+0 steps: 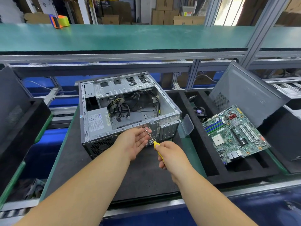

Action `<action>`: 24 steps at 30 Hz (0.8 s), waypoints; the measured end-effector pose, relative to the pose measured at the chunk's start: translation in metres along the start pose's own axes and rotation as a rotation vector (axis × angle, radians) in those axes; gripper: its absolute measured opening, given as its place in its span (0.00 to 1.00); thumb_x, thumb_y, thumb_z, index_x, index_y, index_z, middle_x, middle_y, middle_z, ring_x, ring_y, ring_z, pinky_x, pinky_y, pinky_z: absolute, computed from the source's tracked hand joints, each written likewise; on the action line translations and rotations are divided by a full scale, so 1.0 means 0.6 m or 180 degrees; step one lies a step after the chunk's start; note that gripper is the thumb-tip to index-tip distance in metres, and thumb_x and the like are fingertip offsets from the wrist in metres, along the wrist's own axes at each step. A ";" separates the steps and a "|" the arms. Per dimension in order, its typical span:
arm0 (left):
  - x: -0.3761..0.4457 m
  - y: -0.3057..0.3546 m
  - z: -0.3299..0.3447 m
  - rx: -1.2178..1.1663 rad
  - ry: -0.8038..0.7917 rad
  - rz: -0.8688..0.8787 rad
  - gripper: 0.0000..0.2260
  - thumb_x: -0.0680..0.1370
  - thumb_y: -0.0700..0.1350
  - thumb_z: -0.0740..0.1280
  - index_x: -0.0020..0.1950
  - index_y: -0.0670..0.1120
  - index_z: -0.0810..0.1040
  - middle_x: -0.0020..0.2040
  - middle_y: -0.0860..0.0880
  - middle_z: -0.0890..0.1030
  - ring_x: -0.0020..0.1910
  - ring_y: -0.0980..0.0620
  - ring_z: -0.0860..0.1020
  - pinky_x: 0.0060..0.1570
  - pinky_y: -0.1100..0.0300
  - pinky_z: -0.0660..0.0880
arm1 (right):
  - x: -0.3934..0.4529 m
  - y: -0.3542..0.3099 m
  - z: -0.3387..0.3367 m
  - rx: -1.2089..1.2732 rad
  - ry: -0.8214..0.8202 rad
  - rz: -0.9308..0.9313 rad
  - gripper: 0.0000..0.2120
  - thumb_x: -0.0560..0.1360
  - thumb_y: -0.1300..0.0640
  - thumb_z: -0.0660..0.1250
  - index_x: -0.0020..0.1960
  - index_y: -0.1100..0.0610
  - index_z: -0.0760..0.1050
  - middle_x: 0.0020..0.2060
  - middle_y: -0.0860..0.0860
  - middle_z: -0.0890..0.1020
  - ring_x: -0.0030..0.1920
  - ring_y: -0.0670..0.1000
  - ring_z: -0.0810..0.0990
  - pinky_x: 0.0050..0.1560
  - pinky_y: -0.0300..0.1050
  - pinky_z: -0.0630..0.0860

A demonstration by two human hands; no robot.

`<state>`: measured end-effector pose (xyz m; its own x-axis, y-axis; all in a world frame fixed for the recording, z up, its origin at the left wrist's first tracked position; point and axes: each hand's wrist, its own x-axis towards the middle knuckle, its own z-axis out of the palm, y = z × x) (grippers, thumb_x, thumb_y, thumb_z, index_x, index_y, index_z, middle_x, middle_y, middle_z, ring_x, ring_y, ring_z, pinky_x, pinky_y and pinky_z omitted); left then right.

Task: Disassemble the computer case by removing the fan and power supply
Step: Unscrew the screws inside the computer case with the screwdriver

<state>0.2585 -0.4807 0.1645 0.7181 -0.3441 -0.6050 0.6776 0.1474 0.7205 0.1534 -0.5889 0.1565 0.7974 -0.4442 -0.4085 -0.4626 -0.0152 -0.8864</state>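
Yellow-handled screwdriver (154,141) sits gripped in your right hand (171,154), tip at the computer case (130,111) rear on the table (141,173); your left hand (135,142) cups open beneath the shaft, holding nothing.

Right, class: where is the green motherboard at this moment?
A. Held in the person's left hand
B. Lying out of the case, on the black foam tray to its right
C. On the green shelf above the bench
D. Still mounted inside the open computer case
B: the motherboard rests on the black foam tray right of the computer case, whose interior shows only cables and the power supply.
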 end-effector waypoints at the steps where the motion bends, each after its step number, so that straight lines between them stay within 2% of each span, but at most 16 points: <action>1: 0.000 -0.001 0.000 -0.0010 0.0016 0.0003 0.09 0.81 0.42 0.61 0.53 0.45 0.81 0.42 0.50 0.86 0.37 0.59 0.84 0.39 0.63 0.75 | 0.000 0.000 -0.001 -0.0035 0.0004 -0.0027 0.09 0.78 0.51 0.65 0.47 0.57 0.76 0.31 0.50 0.76 0.25 0.46 0.72 0.27 0.39 0.69; 6: -0.001 -0.002 0.005 0.0023 0.0124 0.0023 0.08 0.81 0.43 0.62 0.53 0.47 0.82 0.42 0.51 0.86 0.36 0.59 0.84 0.38 0.64 0.75 | -0.001 0.001 -0.004 -0.0039 -0.0006 -0.0095 0.06 0.76 0.51 0.68 0.49 0.53 0.76 0.34 0.49 0.75 0.26 0.46 0.71 0.32 0.42 0.70; 9: -0.002 -0.001 0.008 0.0008 0.0160 0.0023 0.07 0.80 0.44 0.63 0.51 0.47 0.82 0.41 0.52 0.86 0.35 0.59 0.84 0.37 0.65 0.75 | -0.002 -0.001 -0.007 -0.0048 0.0099 -0.0101 0.07 0.75 0.50 0.70 0.47 0.53 0.76 0.33 0.47 0.74 0.28 0.46 0.70 0.33 0.41 0.70; 12: -0.004 0.000 0.013 0.0032 0.0196 0.0057 0.07 0.80 0.47 0.65 0.49 0.48 0.82 0.40 0.53 0.86 0.35 0.60 0.83 0.36 0.65 0.74 | -0.002 -0.006 -0.006 -0.0036 0.0093 -0.0029 0.13 0.78 0.45 0.65 0.45 0.56 0.77 0.32 0.48 0.76 0.31 0.48 0.71 0.39 0.44 0.71; 14: -0.005 -0.002 0.017 0.0044 0.0259 0.0095 0.07 0.80 0.48 0.66 0.49 0.49 0.82 0.40 0.54 0.86 0.34 0.61 0.83 0.35 0.65 0.74 | -0.002 -0.009 -0.007 -0.0042 0.0030 0.0060 0.14 0.80 0.46 0.60 0.45 0.54 0.78 0.31 0.48 0.79 0.33 0.48 0.71 0.41 0.46 0.71; 18: -0.006 -0.008 0.021 0.0034 0.0381 0.0206 0.06 0.80 0.47 0.67 0.49 0.48 0.83 0.40 0.54 0.86 0.34 0.61 0.83 0.36 0.66 0.74 | -0.001 -0.006 -0.013 -0.0248 -0.0067 -0.0146 0.11 0.80 0.51 0.59 0.46 0.51 0.79 0.29 0.45 0.80 0.33 0.47 0.73 0.39 0.44 0.70; 22: -0.006 -0.013 0.021 0.0061 0.0475 0.0260 0.06 0.80 0.47 0.67 0.47 0.48 0.82 0.39 0.53 0.86 0.34 0.61 0.83 0.37 0.67 0.75 | 0.004 0.001 -0.023 -0.0435 -0.0266 -0.0282 0.11 0.80 0.49 0.60 0.47 0.51 0.78 0.31 0.46 0.82 0.29 0.45 0.73 0.35 0.42 0.70; 24: -0.006 -0.018 0.020 0.0096 0.0481 0.0273 0.06 0.80 0.46 0.67 0.47 0.48 0.82 0.38 0.53 0.86 0.34 0.61 0.83 0.37 0.68 0.75 | 0.007 0.006 -0.032 -0.0463 -0.0387 -0.0312 0.11 0.79 0.48 0.60 0.47 0.51 0.78 0.31 0.46 0.82 0.27 0.45 0.73 0.34 0.42 0.73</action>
<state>0.2468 -0.4922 0.1631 0.7903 -0.1879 -0.5832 0.6094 0.1415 0.7802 0.1475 -0.6078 0.1556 0.8781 -0.3231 -0.3529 -0.4246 -0.1861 -0.8861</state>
